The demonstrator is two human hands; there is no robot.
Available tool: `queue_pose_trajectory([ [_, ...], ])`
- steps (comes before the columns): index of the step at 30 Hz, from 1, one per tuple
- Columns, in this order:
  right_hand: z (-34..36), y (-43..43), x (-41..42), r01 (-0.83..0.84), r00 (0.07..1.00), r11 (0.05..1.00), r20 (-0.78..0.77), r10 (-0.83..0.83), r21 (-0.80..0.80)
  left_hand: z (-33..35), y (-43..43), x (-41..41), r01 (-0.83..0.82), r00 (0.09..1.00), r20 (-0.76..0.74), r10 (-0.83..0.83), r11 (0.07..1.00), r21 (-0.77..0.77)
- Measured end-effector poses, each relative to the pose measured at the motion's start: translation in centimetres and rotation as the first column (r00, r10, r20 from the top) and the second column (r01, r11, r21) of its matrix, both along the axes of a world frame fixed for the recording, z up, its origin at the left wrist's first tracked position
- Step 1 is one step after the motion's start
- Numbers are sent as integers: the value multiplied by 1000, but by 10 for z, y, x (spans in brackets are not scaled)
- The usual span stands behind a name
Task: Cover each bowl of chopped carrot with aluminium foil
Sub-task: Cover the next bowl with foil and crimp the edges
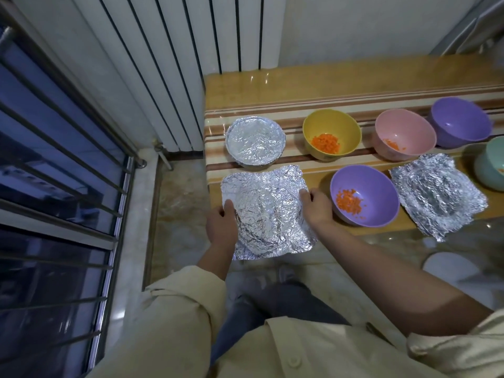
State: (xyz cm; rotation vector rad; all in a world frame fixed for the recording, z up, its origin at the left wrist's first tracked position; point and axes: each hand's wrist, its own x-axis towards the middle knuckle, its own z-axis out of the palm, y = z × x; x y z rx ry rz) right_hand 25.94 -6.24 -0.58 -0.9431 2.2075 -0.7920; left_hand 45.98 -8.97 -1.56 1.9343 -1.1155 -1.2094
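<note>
A crumpled foil sheet (266, 211) drapes over a bowl at the table's front left corner; the bowl under it is hidden. My left hand (221, 223) grips the sheet's left edge and my right hand (316, 204) grips its right edge. Behind it stands a bowl sealed with foil (255, 140). Chopped carrot lies in an uncovered yellow bowl (331, 133), a pink bowl (405, 135) and a purple bowl (364, 197) just right of my right hand. A second foil sheet (439, 197) lies domed at the front right.
A purple bowl (461, 121) stands at the back right, its contents out of sight. A teal bowl (491, 166) is cut off by the right edge. The striped table (300, 88) abuts a white radiator (174, 64). A barred window (54, 159) fills the left.
</note>
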Motion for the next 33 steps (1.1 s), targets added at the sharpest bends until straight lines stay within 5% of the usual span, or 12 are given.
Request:
queue_pose_trajectory([
  [9,-13,3,-4,-113,975,994,-192,109,-9,-7,-1,-8,79,950,306,-58,995,-55],
  [25,-27,-1,-10,-80,997,996,-9,79,-44,-22,-3,-2,53,975,220,-42,998,-44],
  [33,-26,0,-11,-108,994,993,-24,107,-50,-24,-5,2,86,950,297,-91,996,31],
])
